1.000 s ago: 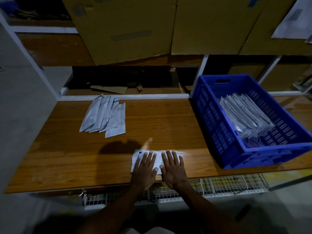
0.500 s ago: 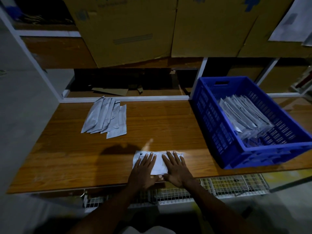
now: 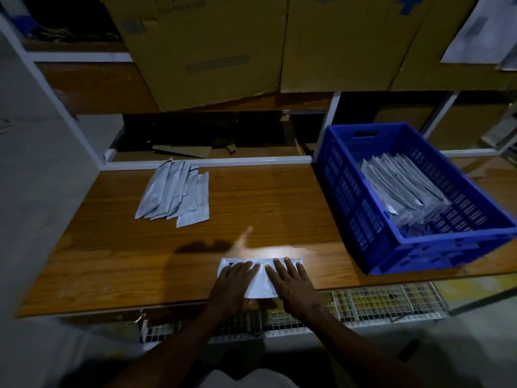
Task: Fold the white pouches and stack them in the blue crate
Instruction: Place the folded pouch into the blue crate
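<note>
Pressing both flat hands, my left hand point(image 3: 233, 282) and right hand point(image 3: 291, 281), on one white pouch point(image 3: 260, 285) at the near tabletop point(image 3: 279, 208) edge, I think I am folding it, then it needs lifting into the blue crate point(image 3: 361, 219).
</note>
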`<state>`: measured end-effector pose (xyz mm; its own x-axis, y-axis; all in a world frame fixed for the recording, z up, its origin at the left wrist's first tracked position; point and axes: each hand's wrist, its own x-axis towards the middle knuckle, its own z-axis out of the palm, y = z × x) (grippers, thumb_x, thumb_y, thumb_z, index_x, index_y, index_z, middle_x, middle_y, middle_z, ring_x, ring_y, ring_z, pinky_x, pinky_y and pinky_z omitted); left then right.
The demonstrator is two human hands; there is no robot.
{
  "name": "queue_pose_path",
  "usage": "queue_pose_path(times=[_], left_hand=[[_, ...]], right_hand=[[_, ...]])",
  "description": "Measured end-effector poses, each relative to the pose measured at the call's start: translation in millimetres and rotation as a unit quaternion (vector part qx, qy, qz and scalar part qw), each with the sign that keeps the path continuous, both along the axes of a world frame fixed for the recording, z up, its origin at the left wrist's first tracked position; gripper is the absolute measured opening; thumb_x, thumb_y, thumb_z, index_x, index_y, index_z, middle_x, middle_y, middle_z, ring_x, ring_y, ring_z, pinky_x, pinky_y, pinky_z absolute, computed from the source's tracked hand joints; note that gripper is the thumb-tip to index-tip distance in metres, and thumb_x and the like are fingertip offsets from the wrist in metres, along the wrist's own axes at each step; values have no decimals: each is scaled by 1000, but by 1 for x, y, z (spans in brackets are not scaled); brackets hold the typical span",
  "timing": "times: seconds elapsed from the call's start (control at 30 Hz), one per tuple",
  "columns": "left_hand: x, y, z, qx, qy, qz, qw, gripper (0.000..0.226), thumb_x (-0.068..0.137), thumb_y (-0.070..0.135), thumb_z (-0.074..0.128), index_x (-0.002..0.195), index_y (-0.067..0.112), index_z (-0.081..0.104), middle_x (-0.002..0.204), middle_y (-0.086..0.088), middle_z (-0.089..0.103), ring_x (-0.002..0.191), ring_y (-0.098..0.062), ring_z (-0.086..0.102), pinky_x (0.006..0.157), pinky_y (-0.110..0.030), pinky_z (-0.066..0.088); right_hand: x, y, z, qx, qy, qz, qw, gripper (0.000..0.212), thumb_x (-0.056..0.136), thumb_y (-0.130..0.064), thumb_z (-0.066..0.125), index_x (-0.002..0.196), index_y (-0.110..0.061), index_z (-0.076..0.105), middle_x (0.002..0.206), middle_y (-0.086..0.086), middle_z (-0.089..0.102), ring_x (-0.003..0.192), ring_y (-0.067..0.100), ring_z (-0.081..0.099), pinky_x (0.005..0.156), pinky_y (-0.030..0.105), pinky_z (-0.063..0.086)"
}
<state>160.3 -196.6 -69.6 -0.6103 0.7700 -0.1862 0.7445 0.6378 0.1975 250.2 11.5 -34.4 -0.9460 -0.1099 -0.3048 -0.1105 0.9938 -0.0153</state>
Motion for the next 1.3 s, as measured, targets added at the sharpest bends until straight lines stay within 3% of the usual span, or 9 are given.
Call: queue_pose_path(times=[0.13, 0.27, 0.37, 0.6, 0.73, 0.8, 1.0, 1.13, 1.3], left_hand=[[7, 0, 2, 45, 21, -20, 999, 100, 53, 52, 79, 142, 19, 47, 132, -5, 64, 114, -23, 65, 92, -44, 54], [12, 11, 18, 80, 33, 4, 996, 86, 50, 20, 85, 133, 11, 62, 129, -8, 66, 114, -25, 66, 95, -45, 52], [5, 22, 36, 100, 61, 0, 993, 83, 47, 15, 90, 126, 8, 67, 124, -8, 69, 110, -23, 68, 93, -42, 54], [-24, 56, 92, 146, 126, -7, 981, 75, 71, 7, 80, 141, 8, 54, 142, -11, 56, 133, -27, 53, 110, -47, 42], [-36, 85, 139, 150, 140, 41, 978, 83, 82, 2, 70, 155, 21, 33, 158, -1, 36, 148, -19, 30, 121, -39, 21], [-41, 101, 163, 180, 155, 56, 970, 81, 86, 1, 67, 155, 23, 31, 159, 0, 34, 149, -19, 27, 121, -39, 18], [-67, 149, 228, 222, 165, 17, 961, 69, 89, 8, 67, 151, 22, 40, 154, -3, 43, 143, -22, 37, 118, -39, 25], [-82, 196, 256, 215, 180, -19, 960, 71, 84, 0, 67, 148, 23, 46, 149, -2, 50, 139, -23, 42, 114, -39, 33], [-102, 257, 278, 204, 165, -96, 960, 58, 86, 7, 65, 139, 31, 56, 137, 2, 62, 127, -22, 54, 99, -39, 44]], right_hand=[[6, 6, 0, -34, 18, -1, 999, 75, 99, -27, 47, 160, -23, 3, 167, 11, 3, 152, 37, 0, 121, 50, -1], [4, 13, 14, -58, 43, -21, 997, 76, 94, -36, 56, 157, -20, 18, 162, 12, 24, 146, 38, 25, 117, 48, 22], [2, 21, 28, -66, 68, -32, 995, 74, 92, -29, 60, 155, -18, 23, 159, 13, 31, 139, 36, 38, 111, 46, 34], [-11, 46, 60, -63, 137, -70, 986, 78, 92, -35, 58, 157, -22, 16, 161, 10, 26, 144, 40, 28, 117, 50, 25], [-23, 65, 104, -65, 211, -87, 971, 77, 92, -12, 60, 156, -23, 20, 161, 11, 26, 147, 38, 25, 119, 55, 22], [-31, 76, 129, -59, 245, -91, 964, 74, 92, -15, 63, 155, -23, 24, 160, 10, 29, 147, 36, 26, 119, 55, 23], [-42, 118, 193, -41, 299, -115, 947, 73, 86, -2, 61, 152, -20, 34, 153, 9, 41, 141, 33, 37, 114, 51, 31], [-45, 154, 216, -25, 303, -151, 941, 72, 81, -14, 71, 146, -22, 42, 144, 7, 51, 129, 32, 49, 103, 48, 42], [-36, 201, 228, -35, 319, -207, 924, 59, 82, -22, 64, 139, -22, 49, 130, 6, 60, 111, 32, 60, 82, 41, 49]])
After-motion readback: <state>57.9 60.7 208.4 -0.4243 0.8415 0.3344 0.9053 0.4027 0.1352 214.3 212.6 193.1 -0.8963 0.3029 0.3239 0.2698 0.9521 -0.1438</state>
